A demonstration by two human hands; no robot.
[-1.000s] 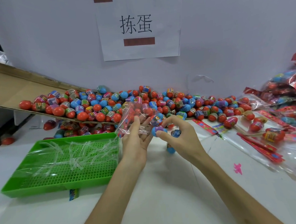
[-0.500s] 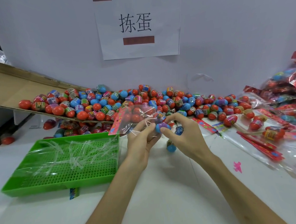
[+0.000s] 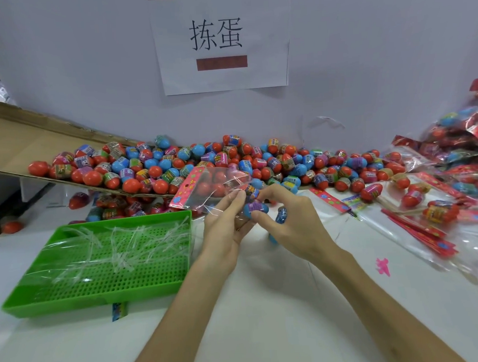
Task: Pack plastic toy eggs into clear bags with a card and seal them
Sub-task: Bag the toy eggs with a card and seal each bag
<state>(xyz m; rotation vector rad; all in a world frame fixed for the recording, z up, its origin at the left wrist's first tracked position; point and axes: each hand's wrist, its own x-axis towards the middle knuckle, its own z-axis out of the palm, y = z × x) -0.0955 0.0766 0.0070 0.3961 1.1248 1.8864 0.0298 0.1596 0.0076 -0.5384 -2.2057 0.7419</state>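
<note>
**Egg loading at the bag mouth: hold it wide, feed straight**

We find the left hand (image 3: 223, 226) holding the clear bag (image 3: 213, 185) by its mouth above the table (image 3: 266, 304), with the pink card (image 3: 184, 188) at the bag's far end. The right hand (image 3: 292, 222) pinches a blue egg (image 3: 256, 209) at that mouth, with a spare egg (image 3: 281, 214) tucked under its palm. We judge loading is under way. We advise keeping the mouth spread, sliding the egg past the film's edge, and guarding the spare against dropping.

Single head-worn wide-angle view, looking forward and down, close over the forearms. Grip of left hand (image 3: 221, 231) and right hand (image 3: 292, 225) near frame centre; wall (image 3: 364, 63) beyond it, green tray (image 3: 72, 304) left of it.
</note>
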